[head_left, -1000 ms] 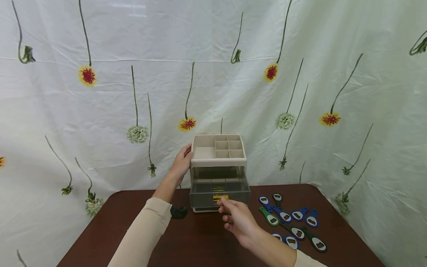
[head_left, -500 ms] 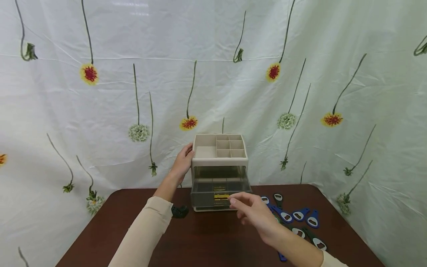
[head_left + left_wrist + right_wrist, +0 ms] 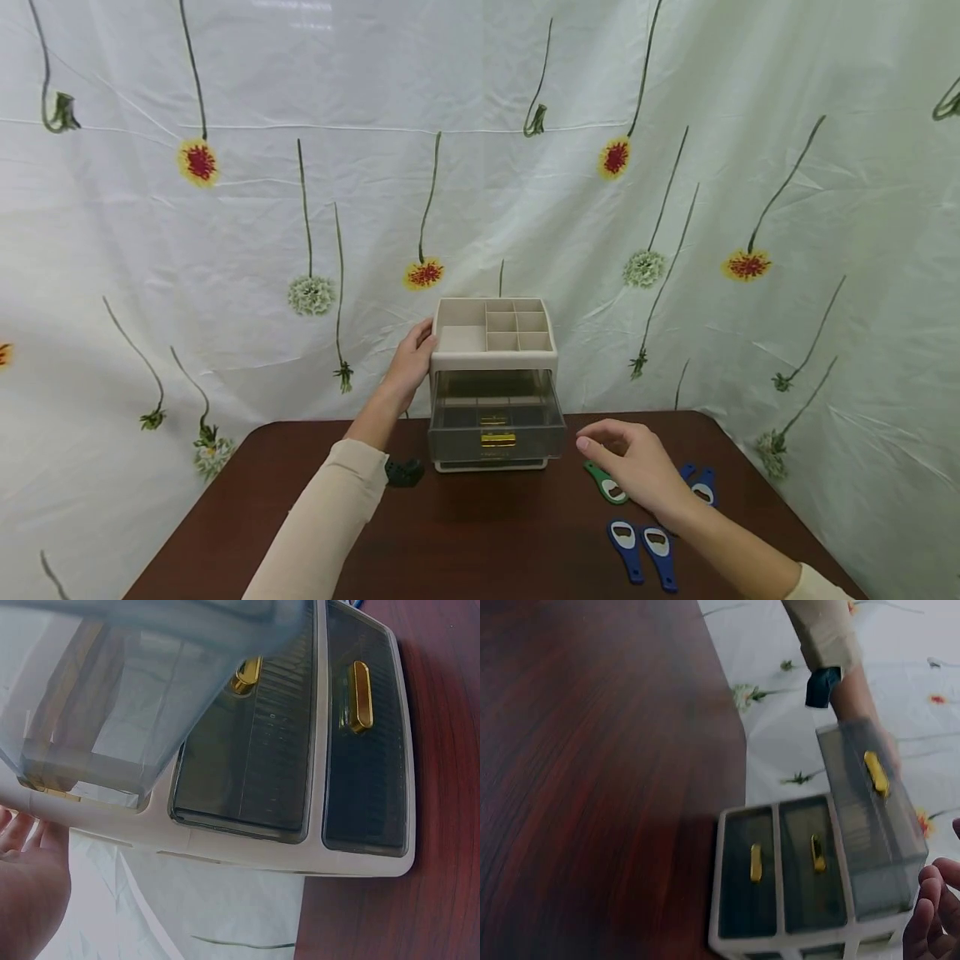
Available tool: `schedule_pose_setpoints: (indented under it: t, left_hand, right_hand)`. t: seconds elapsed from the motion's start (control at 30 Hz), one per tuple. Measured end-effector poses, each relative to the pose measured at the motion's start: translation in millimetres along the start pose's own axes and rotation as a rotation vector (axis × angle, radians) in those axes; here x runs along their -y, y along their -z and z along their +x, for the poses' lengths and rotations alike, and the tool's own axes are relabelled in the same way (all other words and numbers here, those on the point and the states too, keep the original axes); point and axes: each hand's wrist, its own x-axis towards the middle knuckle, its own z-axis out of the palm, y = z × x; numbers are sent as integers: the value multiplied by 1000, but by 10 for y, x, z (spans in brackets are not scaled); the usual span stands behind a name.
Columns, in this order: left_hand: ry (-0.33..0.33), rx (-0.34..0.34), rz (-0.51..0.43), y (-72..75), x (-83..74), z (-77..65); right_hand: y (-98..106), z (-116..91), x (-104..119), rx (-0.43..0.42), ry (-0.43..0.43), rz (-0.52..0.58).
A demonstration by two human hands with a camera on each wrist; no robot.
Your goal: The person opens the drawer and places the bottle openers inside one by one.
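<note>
drawer (image 3: 459, 443) stands pulled out, that part seemingly done; bottle openers (image 3: 627, 553) lie outside; left hand (image 3: 410, 363) rests open on the cabinet (image 3: 495, 361), right hand (image 3: 633, 461) hovers empty, loosely bent.

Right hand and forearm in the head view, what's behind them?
The table and, along the forearm, parts of blue bottle openers. A green bottle opener shows beside the right hand. Anything directly behind is covered.

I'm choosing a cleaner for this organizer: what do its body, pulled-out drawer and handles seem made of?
Body: probably matte cream plastic; smooth, rounded, molded-looking edges.
Pulled-out drawer: likely smoky, glossy clear plastic, being see-through; glass isn't ruled out.
Handles: polished gold finish with bright highlights; metal or coated plastic, can't tell.
</note>
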Motion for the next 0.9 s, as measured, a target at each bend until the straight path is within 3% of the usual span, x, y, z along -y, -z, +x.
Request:
schedule_pose_setpoints:
  t: [0.2,0.6,0.9]
  left_hand:
    - [0,-8,-7,10,5,-17]
    - [8,-26,48,29,11,-30]
    - [-1,-24,34,-5,4,-13]
  right_hand:
    - [30,0,-326,-4,48,-169]
    - [27,-43,-1164,227,50,-241]
    - [-72,-109,-1545,328,108,-357]
